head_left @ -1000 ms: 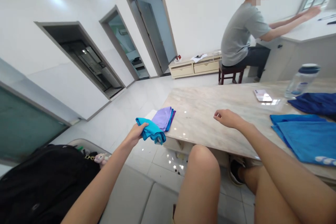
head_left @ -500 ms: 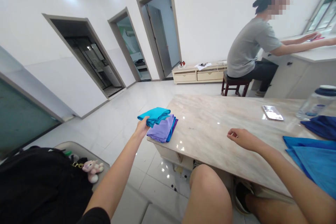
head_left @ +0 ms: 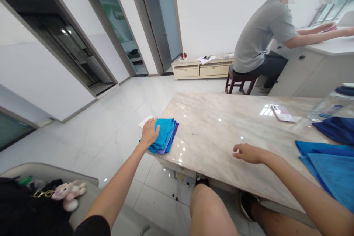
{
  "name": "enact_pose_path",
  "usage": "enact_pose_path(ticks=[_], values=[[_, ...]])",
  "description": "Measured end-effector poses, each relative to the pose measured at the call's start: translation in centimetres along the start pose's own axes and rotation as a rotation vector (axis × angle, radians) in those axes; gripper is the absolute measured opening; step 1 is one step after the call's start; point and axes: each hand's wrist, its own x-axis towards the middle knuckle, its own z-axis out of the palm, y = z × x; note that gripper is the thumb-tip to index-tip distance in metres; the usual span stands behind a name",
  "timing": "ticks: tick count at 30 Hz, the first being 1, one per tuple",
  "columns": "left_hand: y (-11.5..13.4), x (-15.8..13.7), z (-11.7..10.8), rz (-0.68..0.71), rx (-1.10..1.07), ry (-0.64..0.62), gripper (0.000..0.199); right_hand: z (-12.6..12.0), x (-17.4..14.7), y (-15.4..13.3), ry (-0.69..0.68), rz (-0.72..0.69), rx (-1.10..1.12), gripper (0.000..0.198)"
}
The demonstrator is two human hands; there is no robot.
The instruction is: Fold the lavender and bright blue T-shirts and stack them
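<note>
My left hand [head_left: 150, 132] lies open on a folded turquoise cloth [head_left: 165, 129], with its fingers and thumb apart. That cloth tops a stack at the table's left end. Lilac, blue and purple edges of the folded cloths [head_left: 173, 138] show beneath it. My right hand [head_left: 247, 153] hovers over the middle of the marble-look table [head_left: 210, 129], fingers loosely bent and holding nothing. To its right, a blue cloth [head_left: 329, 166] is spread in overlapping layers, with a dark navy cloth [head_left: 336, 129] behind it.
A phone [head_left: 282, 113] and a clear water bottle [head_left: 329, 105] stand toward the table's far right. Beyond, a person in a grey shirt [head_left: 261, 40] sits on a stool [head_left: 240, 81]. A plush toy [head_left: 69, 193] hangs from the black bag [head_left: 27, 210] at lower left.
My left hand has set the turquoise cloth down on the stack and loosened its hold, now lying on top. The view has shifted a little; my right hand stays over the table.
</note>
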Motion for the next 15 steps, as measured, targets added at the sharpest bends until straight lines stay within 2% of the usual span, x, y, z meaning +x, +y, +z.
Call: enact_pose_path(ticks=[4,7,11,13,15], values=[[1.8,-0.5,5.1,0.086,0.214,-0.183,0.071,1.1,1.0,-1.7,-0.043,-0.004,-0.019,0.045],[1.9,-1.4,6.6,0.12,0.273,-0.213,0.073,1.6,1.0,-3.1,-0.072,-0.038,-0.024,0.045],[2.6,-1.3,5.4,0.131,0.286,-0.26,0.064,1.2,0.1,-5.0,-0.088,-0.069,-0.066,0.05],[4.4,-0.7,4.0,0.1,0.255,-0.331,0.063,0.6,-0.7,-6.1,-0.064,-0.074,-0.084,0.05],[7.4,-0.1,2.2,0.028,0.182,-0.395,0.061,-0.4,-1.9,-7.4,-0.031,-0.075,-0.082,0.05]])
